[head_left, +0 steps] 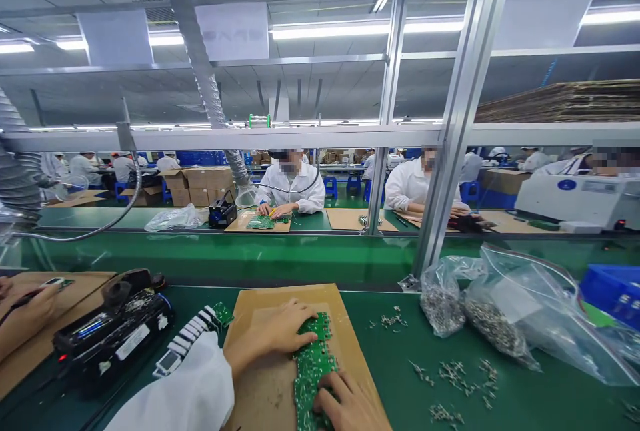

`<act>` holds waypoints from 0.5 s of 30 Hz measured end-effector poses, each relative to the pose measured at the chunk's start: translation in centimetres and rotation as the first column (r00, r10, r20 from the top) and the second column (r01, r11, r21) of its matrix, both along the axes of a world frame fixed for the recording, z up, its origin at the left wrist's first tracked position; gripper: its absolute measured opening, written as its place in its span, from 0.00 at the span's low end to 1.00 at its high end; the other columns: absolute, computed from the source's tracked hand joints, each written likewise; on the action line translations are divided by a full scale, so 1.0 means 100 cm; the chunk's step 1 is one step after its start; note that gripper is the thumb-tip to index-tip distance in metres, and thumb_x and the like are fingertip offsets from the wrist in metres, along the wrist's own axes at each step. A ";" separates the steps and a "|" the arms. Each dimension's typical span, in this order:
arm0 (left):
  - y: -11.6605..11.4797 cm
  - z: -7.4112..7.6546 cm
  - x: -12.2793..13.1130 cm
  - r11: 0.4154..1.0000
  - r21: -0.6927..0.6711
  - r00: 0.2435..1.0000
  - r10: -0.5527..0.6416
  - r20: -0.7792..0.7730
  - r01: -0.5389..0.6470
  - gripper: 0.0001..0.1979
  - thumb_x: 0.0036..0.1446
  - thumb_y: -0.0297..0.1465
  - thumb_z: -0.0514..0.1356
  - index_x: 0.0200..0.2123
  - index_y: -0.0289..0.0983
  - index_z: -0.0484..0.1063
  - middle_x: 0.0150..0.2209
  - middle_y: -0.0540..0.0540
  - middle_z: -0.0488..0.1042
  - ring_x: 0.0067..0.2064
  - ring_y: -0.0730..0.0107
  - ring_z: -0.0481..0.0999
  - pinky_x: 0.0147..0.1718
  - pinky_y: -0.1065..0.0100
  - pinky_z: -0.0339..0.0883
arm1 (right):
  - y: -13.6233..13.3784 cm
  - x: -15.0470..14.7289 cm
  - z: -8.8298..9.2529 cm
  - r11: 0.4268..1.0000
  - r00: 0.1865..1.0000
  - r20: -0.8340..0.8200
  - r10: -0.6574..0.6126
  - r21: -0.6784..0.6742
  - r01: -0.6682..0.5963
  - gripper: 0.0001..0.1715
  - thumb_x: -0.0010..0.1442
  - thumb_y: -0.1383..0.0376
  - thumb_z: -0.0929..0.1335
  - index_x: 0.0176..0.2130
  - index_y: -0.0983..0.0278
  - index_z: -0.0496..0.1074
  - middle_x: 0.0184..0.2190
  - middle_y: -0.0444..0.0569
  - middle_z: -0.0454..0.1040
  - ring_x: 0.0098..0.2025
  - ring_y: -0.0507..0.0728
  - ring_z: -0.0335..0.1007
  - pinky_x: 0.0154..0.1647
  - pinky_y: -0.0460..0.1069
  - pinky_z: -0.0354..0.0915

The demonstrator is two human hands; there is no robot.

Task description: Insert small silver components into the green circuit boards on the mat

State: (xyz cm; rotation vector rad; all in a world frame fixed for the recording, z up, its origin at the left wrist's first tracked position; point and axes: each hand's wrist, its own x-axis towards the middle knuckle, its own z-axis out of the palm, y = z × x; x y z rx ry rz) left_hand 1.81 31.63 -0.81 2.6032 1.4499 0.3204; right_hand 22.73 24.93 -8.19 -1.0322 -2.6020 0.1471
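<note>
A long green circuit board [310,367] lies on a brown cardboard mat [260,391] at the near edge of the green bench. My left hand [280,331], in a white sleeve, rests on the board's far end with fingers curled down onto it. My right hand [350,404] presses on the board's near end at the bottom edge of the view, fingers bent on it. Whether either hand pinches a small part is hidden.
A black soldering station [113,331] and a row of small white parts [187,341] sit left of the mat. Clear bags of metal parts [480,314] and scattered loose parts [455,374] lie to the right. Another person's hand [25,314] works at far left. Workers sit across the conveyor [290,187].
</note>
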 end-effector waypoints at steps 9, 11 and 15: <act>0.041 0.002 -0.017 0.991 -0.134 0.999 0.025 0.023 -0.022 0.17 0.64 0.39 0.61 0.53 0.37 0.71 0.55 0.41 0.73 0.55 0.56 0.73 0.55 0.47 0.68 | 0.029 -0.013 -0.001 0.991 0.993 0.117 0.007 -0.131 0.008 0.20 0.56 0.62 0.74 0.49 0.59 0.73 0.49 0.54 0.74 0.50 0.70 0.70 0.46 0.60 0.71; 0.044 0.002 -0.020 0.989 -0.144 0.999 0.036 0.029 -0.032 0.17 0.64 0.39 0.61 0.52 0.37 0.71 0.54 0.42 0.73 0.55 0.57 0.73 0.54 0.48 0.69 | 0.033 -0.014 -0.015 0.997 0.994 0.102 0.040 -0.065 -0.034 0.23 0.55 0.61 0.75 0.50 0.60 0.73 0.48 0.54 0.74 0.50 0.69 0.70 0.46 0.58 0.71; 0.049 -0.003 -0.027 0.984 -0.164 0.997 0.074 0.034 -0.067 0.17 0.64 0.40 0.61 0.51 0.36 0.71 0.52 0.42 0.74 0.52 0.58 0.74 0.52 0.49 0.70 | 0.037 -0.012 -0.044 0.992 0.989 0.078 0.122 0.032 -0.125 0.22 0.52 0.57 0.78 0.45 0.61 0.75 0.43 0.52 0.73 0.44 0.64 0.68 0.43 0.54 0.70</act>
